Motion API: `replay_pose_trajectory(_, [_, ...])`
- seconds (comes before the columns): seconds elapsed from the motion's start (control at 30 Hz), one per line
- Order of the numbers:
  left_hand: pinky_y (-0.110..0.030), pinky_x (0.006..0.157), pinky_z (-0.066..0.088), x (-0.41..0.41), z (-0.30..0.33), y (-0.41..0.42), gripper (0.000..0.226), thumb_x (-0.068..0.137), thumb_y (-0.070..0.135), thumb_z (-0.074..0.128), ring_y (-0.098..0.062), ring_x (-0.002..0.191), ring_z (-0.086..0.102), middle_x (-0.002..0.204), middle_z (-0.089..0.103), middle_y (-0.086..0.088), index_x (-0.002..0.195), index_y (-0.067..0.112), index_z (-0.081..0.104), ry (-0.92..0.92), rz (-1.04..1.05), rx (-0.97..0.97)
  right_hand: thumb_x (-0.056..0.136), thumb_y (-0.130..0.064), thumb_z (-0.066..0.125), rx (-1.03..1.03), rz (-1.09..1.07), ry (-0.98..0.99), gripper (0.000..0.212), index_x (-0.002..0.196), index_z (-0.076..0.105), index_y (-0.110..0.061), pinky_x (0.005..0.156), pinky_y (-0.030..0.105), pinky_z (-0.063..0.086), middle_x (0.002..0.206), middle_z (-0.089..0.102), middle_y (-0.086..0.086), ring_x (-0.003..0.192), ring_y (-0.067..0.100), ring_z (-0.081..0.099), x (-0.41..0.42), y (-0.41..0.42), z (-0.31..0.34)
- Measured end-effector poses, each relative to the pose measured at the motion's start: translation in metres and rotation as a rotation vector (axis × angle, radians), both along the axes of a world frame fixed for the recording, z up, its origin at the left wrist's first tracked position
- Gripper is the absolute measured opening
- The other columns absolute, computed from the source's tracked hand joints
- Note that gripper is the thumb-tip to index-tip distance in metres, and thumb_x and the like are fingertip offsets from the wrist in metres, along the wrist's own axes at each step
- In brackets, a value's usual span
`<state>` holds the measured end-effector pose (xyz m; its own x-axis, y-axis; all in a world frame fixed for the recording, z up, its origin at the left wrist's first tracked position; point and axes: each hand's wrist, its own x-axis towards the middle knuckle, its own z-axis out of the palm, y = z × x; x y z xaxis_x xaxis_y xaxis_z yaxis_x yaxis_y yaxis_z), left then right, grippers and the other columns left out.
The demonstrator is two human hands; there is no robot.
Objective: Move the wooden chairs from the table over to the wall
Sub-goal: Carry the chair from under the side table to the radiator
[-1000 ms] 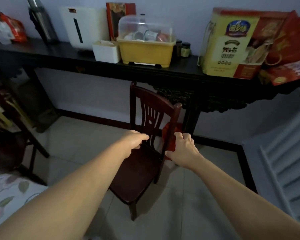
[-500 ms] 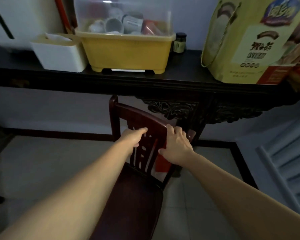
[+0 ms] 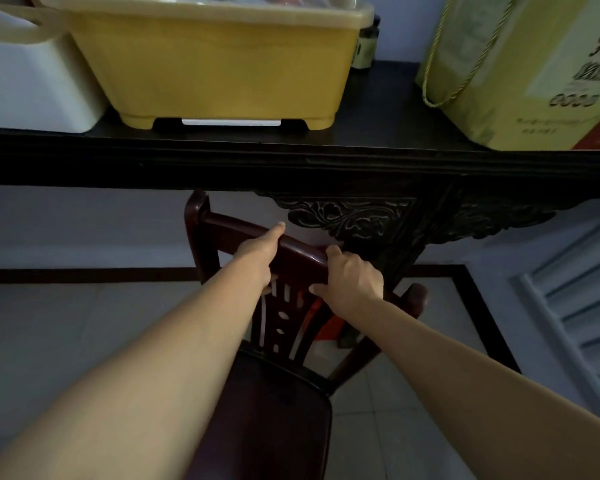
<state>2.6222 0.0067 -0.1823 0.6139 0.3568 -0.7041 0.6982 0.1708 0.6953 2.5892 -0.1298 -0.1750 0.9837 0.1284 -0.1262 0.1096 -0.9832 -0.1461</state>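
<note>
Both hands grip the curved top rail of a dark wooden chair (image 3: pixel 274 393), which stands on the pale tiled floor (image 3: pixel 66 341) with its backrest tucked just under the front edge of a long dark counter (image 3: pixel 291 161) set against the wall. The left hand (image 3: pixel 257 258) is laid over the rail near its middle, thumb stretched along the top and the fingers wrapped out of sight behind the wood. The right hand (image 3: pixel 352 278) clamps the rail further along, fingers (image 3: pixel 333 252) curled over the top and thumb pressed on the near face. The chair's left post rises just beside the counter's edge; its right post shows past the right wrist. A carved apron (image 3: pixel 354 216) hangs below the counter directly behind the backrest. Something red-orange (image 3: pixel 326 327) shows through the back slats near the floor, too hidden to name. On the counter stand a yellow plastic tub (image 3: pixel 215 71) with a clear lid, a white bin (image 3: pixel 32 84) touching its left side, a small dark jar (image 3: pixel 366 46) behind it, and a yellow-green gift box (image 3: pixel 516 74) with a cord handle at the right.
</note>
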Motion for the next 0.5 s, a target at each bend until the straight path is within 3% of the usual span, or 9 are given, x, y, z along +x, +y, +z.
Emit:
replay_pose_trajectory(0.1, [-0.030,0.057,0.046,0.003,-0.001,0.001,0.039,0.073,0.047,0.067,-0.022,0.070,0.059,0.081,0.057,-0.004,0.083,0.011,0.055,-0.007,0.042,-0.038,0.083,-0.039,0.068,-0.003,-0.010,-0.056,0.048,0.118,0.047,-0.014,0.062,0.033,0.040,0.105,0.064,0.006,0.095,0.027,0.064,-0.001,0.002,-0.002])
replay_pose_trajectory(0.17, [-0.022,0.042,0.041,-0.001,0.002,0.002,0.028,0.070,0.038,0.068,-0.018,0.058,0.058,0.071,0.059,-0.003,0.073,0.015,0.054,-0.013,0.059,-0.057,0.083,-0.038,0.068,0.000,0.004,-0.067,0.046,0.116,0.048,-0.013,0.060,0.033,0.040,0.102,0.065,0.007,0.092,0.028,0.065,-0.005,0.003,0.000])
replay_pose_trajectory(0.3, [-0.022,0.047,0.045,-0.021,0.010,0.004,0.019,0.064,0.030,0.065,-0.018,0.064,0.062,0.075,0.062,-0.003,0.073,0.016,0.057,-0.024,0.102,-0.103,0.082,-0.037,0.069,0.012,0.044,-0.038,0.046,0.118,0.051,-0.016,0.060,0.032,0.040,0.101,0.065,0.007,0.091,0.028,0.065,-0.018,0.003,0.008])
replay_pose_trajectory(0.5, [-0.028,0.057,0.051,-0.077,0.029,0.010,0.029,0.066,0.025,0.064,-0.020,0.080,0.065,0.093,0.063,-0.005,0.092,0.014,0.059,-0.075,0.214,-0.182,0.079,-0.028,0.069,0.168,0.134,0.268,0.040,0.113,0.054,-0.012,0.068,0.032,0.046,0.105,0.057,0.008,0.093,0.027,0.060,-0.048,0.001,0.034])
